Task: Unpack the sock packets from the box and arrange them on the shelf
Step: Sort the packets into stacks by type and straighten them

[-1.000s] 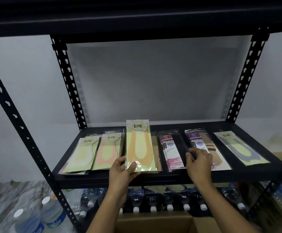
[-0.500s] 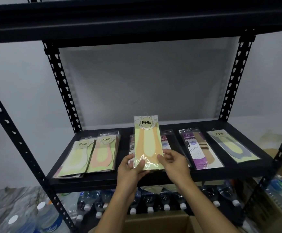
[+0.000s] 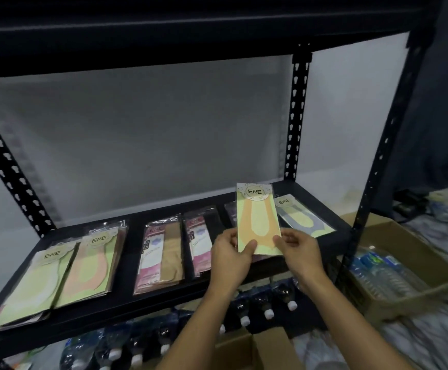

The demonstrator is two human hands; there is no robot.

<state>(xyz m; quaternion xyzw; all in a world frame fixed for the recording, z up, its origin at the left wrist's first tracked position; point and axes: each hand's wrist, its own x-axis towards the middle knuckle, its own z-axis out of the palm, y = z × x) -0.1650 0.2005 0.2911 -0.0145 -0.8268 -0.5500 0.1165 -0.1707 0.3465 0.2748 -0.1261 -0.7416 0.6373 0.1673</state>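
An ENE sock packet (image 3: 258,218) with an orange sock on a pale green card is held upright above the right part of the black shelf (image 3: 126,308). My left hand (image 3: 232,259) grips its lower left corner and my right hand (image 3: 299,252) grips its lower right edge. Several packets lie flat on the shelf: two ENE packets (image 3: 65,271) at the left, two pink-labelled packets (image 3: 164,255) in the middle, and a grey-and-yellow ENE packet (image 3: 301,218) at the far right. An open cardboard box (image 3: 257,348) shows at the bottom, under my arms.
Water bottles (image 3: 244,313) with white caps lie in a row below the shelf. A second cardboard box (image 3: 404,273) holding bottles stands on the floor at the right. Black perforated uprights (image 3: 296,116) frame the rack, and a dark upper shelf (image 3: 190,30) hangs overhead.
Both hands have carried the orange packet to the right along the shelf, from above the middle to near the grey-and-yellow packet. One second ago only my left hand held it.
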